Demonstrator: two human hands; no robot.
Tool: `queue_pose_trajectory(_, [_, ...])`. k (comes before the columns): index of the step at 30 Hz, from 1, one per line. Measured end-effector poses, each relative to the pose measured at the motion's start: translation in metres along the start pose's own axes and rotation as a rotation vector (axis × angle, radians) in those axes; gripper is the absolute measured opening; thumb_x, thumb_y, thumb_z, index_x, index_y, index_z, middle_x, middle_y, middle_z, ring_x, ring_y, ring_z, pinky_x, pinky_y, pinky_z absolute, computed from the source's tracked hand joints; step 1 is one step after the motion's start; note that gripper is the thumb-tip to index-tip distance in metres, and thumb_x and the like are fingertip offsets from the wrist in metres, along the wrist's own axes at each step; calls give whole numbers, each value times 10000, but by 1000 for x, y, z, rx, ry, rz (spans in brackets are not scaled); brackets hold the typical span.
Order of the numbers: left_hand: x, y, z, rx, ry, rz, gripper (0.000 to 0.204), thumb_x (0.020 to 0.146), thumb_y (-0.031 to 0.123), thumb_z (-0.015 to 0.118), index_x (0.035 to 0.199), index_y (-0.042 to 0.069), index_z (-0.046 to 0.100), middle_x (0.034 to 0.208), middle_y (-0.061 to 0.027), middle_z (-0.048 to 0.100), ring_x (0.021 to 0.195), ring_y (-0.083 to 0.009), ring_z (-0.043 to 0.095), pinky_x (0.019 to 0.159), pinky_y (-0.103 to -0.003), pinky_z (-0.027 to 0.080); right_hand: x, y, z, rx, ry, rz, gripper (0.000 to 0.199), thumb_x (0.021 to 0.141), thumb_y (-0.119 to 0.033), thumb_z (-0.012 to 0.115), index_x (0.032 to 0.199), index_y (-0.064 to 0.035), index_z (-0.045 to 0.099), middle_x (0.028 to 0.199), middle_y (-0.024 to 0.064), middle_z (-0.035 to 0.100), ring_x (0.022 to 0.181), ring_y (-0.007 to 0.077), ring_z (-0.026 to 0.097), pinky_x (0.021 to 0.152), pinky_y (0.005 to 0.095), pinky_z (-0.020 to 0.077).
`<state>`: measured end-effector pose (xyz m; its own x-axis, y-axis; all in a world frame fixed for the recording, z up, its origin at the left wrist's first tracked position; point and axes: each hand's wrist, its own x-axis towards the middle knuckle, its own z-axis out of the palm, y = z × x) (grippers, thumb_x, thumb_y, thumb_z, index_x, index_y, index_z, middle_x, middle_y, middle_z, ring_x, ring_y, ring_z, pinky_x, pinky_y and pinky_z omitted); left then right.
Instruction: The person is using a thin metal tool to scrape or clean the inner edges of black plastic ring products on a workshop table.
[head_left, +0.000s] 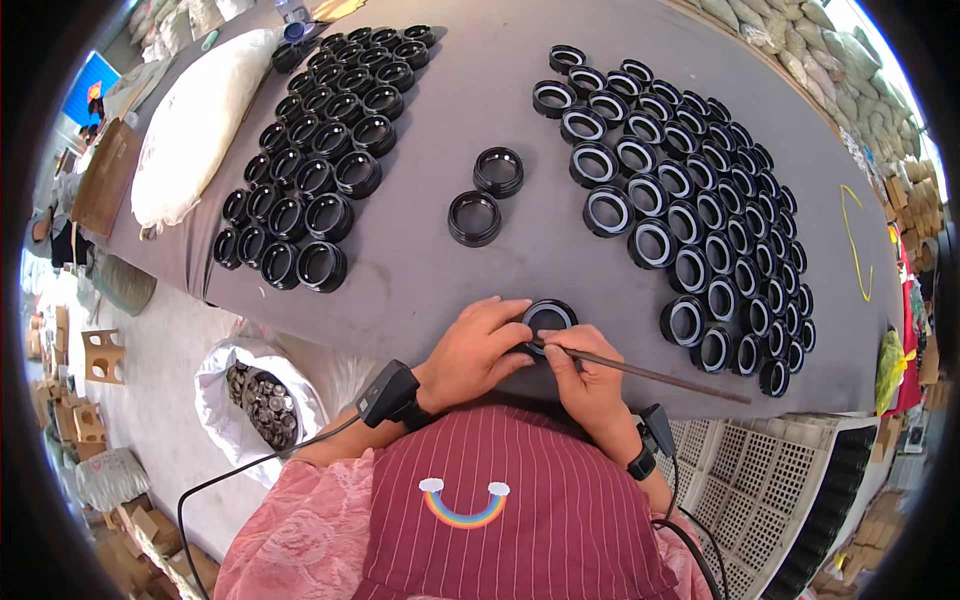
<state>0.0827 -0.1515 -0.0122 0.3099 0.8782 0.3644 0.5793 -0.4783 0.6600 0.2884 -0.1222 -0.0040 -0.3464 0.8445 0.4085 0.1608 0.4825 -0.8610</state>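
Black ring [552, 304] sits at the worktop's [420, 290] near edge, between both hands. The left hand's [482, 345] fingers pinch its side; the right hand's [590, 380] fingers grip a thin dark rod [660, 377], tip at the near rim. Pale-banded rings [701, 210] on the right look finished; the held one, also banded, seems partway; two middle rings [474, 239] and the left-hand group [316, 193], unbanded, appear left to do.

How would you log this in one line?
left hand: on pale-lined black ring | right hand: holding thin dark rod | gray table: plain black rings left, pale-lined rings right
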Motion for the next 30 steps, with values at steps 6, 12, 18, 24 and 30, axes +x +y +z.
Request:
queue_pose_trajectory(6, [7, 3, -2, 41, 1, 23, 265, 811, 165, 778, 1015, 75, 634, 1323, -188, 593, 1221, -374, 582, 1079, -534, 444, 9, -5, -16, -118, -132, -62, 54, 883, -29, 702, 911, -35, 656, 849, 113, 659, 803, 325, 623, 703, 408, 508])
queue_pose_trajectory(12, [10, 2, -3, 29, -35, 23, 269, 804, 146, 780, 1023, 61, 649, 1361, -204, 570, 1263, -394, 553, 1075, -513, 425, 14, -13, -23, -297, -156, -143, 86, 855, 0, 697, 923, -25, 649, 851, 114, 669, 812, 333, 617, 737, 415, 505])
queue_pose_trajectory(18, [11, 0, -2, 17, -44, 33, 259, 802, 141, 777, 1005, 56, 641, 1360, -213, 563, 1272, -395, 546, 1069, -517, 426, 12, -6, -22, -457, -73, -200, 96, 837, -6, 730, 918, -17, 681, 975, 136, 724, 872, 331, 648, 785, 412, 528])
queue_pose_trajectory(24, [11, -3, -3, -15, -49, 28, 242, 801, 121, 766, 1003, 53, 650, 1355, -213, 565, 1280, -389, 545, 1096, -521, 411, 18, 10, 0, -330, -44, -248, 115, 816, -27, 752, 920, -46, 708, 990, 123, 750, 915, 294, 655, 870, 421, 551])
queue_pose_trajectory(30, [5, -7, 1, -63, -10, -39, 428, 815, 157, 777, 1166, 18, 576, 1305, -207, 602, 1261, -379, 570, 1116, -519, 417, 13, 12, 5, -97, -14, -96, 19, 890, -44, 696, 895, -37, 713, 926, 73, 748, 981, 265, 642, 1034, 509, 490])
